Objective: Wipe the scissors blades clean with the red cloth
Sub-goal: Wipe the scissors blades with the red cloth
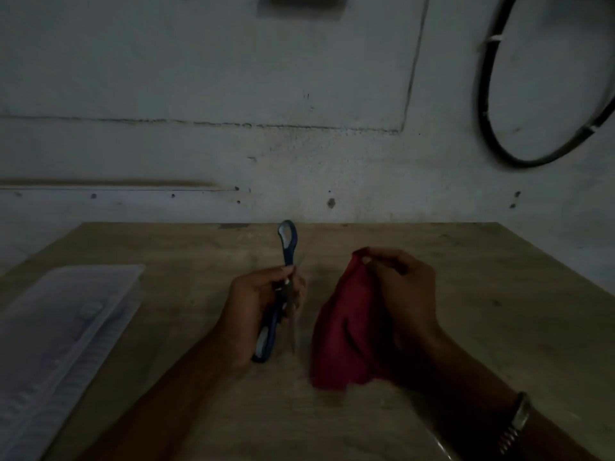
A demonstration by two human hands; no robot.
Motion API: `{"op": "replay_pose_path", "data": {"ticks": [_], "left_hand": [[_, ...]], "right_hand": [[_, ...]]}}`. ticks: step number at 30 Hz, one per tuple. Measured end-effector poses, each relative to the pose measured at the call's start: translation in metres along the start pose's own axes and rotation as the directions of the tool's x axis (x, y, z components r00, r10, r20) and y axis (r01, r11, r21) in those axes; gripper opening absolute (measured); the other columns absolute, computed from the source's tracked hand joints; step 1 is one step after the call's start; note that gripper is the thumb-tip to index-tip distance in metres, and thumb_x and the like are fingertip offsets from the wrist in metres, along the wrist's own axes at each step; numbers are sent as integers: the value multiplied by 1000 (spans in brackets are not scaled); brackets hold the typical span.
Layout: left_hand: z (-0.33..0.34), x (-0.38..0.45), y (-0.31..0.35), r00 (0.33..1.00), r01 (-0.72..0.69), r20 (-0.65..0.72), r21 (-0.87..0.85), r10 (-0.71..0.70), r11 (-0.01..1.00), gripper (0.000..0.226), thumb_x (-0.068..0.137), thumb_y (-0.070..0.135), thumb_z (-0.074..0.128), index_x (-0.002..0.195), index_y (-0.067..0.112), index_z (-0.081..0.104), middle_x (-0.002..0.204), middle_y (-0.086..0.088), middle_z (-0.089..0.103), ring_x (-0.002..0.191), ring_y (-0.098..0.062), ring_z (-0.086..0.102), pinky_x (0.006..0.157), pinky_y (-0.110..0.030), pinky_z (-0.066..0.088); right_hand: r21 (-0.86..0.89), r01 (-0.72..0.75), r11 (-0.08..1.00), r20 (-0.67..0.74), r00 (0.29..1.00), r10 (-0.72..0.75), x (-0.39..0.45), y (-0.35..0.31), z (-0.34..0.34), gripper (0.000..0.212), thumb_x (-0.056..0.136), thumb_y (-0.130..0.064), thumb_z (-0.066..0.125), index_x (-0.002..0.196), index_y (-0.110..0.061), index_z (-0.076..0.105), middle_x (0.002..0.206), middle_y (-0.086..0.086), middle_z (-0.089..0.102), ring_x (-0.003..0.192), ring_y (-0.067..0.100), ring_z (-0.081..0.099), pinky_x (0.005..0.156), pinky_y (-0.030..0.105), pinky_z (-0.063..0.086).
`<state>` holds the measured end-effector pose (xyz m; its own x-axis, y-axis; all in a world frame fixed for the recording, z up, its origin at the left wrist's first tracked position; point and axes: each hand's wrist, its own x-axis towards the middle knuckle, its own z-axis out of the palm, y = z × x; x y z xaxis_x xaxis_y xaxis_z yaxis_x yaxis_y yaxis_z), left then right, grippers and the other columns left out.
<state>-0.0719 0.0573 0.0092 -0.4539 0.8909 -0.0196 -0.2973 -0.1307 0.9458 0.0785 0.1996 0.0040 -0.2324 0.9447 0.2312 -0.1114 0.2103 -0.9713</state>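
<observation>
both task items are in hand, but no wiping contact is showing yet. left hand (256,304) is holding the scissors (283,291) over the middle of the tabletop (482,294), grip wrapped around the pivot area, fingers curled round it. scissors are spread open: one blue handle loop is pointing away toward the wall, the other is sitting low by the palm, and one bare blade is pointing down toward the person. right hand (402,294) is gripping the red cloth (346,331), bunched, fingers pinching its upper edge, the rest hanging to the tabletop. cloth and blade are near each other but apart, a gap showing between them. can't tell blade cleanliness, frame is too dark. judging progress: setup is done, the actual wipe of both blades is looking like it's all still to do. clear plastic sheet (66,327) is lying at left, not involved.
</observation>
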Motion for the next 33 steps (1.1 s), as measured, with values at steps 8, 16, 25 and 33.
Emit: {"op": "replay_pose_path", "data": {"ticks": [8, 16, 25, 33], "left_hand": [[-19, 1, -1, 839, 345, 542, -462, -47, 817, 29, 102, 25, 35, 84, 10, 52, 84, -5, 51, 50, -6, 31, 40, -17, 31], [-11, -1, -3, 712, 466, 696, -372, -91, 803, 20, 98, 19, 45, 84, 8, 55, 83, -5, 53, 49, -5, 33, 35, -15, 27], [-9, -2, 2, 935, 254, 300, -192, -190, 948, 49, 104, 31, 34, 88, 7, 73, 88, -11, 61, 56, -15, 49, 43, -23, 43], [-21, -2, 18, 961, 256, 222, -494, -164, 831, 88, 91, 73, 43, 134, -1, 64, 139, -23, 62, 116, -34, 69, 91, -39, 60]], "right_hand": [[-16, 140, 990, 255, 958, -131, -26, -7, 20, 18, 96, -15, 73, 106, -28, 80, 101, -12, 80, 97, 5, 75, 89, 34, 63], [218, -136, 967, 328, 943, 58, -11, -16, 12, 28, 100, -32, 67, 126, -30, 74, 110, 2, 79, 100, 15, 74, 91, 36, 57], [232, -83, 969, 226, 974, 29, -6, -15, 9, 15, 97, -25, 72, 106, -19, 82, 97, 3, 81, 85, 7, 72, 70, 18, 56], [231, -105, 967, 86, 993, 87, -3, -9, 6, 18, 101, -28, 65, 107, -21, 80, 101, -4, 81, 98, 11, 74, 81, 26, 60]]}}
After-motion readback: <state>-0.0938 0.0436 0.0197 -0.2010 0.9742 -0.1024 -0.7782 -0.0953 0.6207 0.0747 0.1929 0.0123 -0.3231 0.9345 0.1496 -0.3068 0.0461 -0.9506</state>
